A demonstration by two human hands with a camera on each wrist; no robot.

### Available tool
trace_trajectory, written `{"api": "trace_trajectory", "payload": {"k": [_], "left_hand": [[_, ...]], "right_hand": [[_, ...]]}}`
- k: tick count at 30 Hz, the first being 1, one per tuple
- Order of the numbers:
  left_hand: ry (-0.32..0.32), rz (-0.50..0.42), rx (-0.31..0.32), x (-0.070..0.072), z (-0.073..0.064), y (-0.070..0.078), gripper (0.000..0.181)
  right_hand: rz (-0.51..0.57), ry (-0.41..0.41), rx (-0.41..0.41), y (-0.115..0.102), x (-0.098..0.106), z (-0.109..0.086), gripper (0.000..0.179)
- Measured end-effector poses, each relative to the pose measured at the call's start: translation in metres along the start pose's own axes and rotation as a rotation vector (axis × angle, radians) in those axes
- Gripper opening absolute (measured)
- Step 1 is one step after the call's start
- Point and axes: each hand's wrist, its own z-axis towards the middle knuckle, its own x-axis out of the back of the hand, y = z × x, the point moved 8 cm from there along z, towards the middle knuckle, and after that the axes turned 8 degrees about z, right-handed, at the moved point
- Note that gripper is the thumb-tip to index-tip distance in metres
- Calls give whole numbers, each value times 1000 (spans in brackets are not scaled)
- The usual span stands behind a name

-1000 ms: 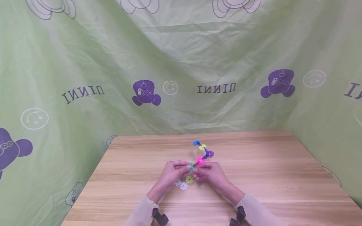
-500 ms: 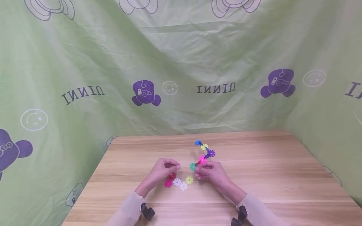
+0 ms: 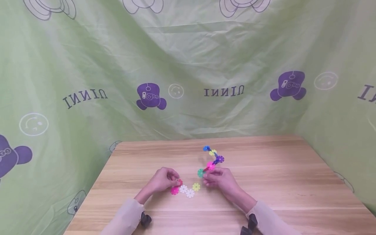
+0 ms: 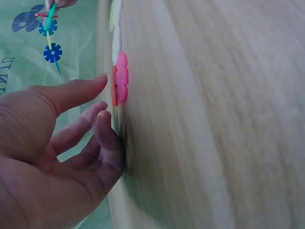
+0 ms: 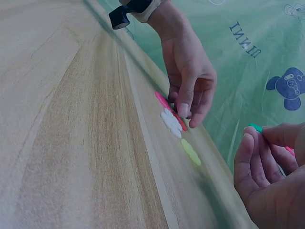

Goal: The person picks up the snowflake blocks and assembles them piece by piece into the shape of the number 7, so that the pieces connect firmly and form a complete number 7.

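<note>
My right hand (image 3: 221, 179) pinches the green snowflake disc (image 3: 201, 173) at the near end of a chain of interlocking discs. From there the chain rises through a pink disc (image 3: 211, 165), a purple disc (image 3: 220, 159) and a yellow disc (image 3: 212, 152) to a blue disc (image 3: 206, 148). Low over the table, my left hand (image 3: 163, 180) reaches to a loose red disc (image 3: 180, 182), thumb and fingertips beside it. In the left wrist view its thumb and fingers stand apart, with the red disc (image 4: 114, 88) lying against a pink disc (image 4: 122, 76).
Loose discs lie on the wooden table (image 3: 264, 195) between the hands: a pink disc (image 3: 174, 190), two white discs, one of them this white disc (image 3: 190, 193), and a yellow disc (image 3: 196, 186). A green printed cloth (image 3: 188, 58) hangs behind and at both sides.
The left hand has let go of the green disc and moved left and down to the red disc. The right hand still holds the chain, nearly in place.
</note>
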Motion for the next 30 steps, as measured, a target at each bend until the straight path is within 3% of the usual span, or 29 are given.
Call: {"api": "trace_trajectory", "payload": {"k": [11,21,30], "left_hand": [[2,42,16,-2,1,-3,22],[-40,32,21,-4,-3,2,20],[89,-62,2,-7,-10,15,13]], "right_hand": [[36,-1,-15,3,-2,1,38],[52,-4,-19,3,-6,3,37],[60,-4,-13,2,-6,3,32]]}}
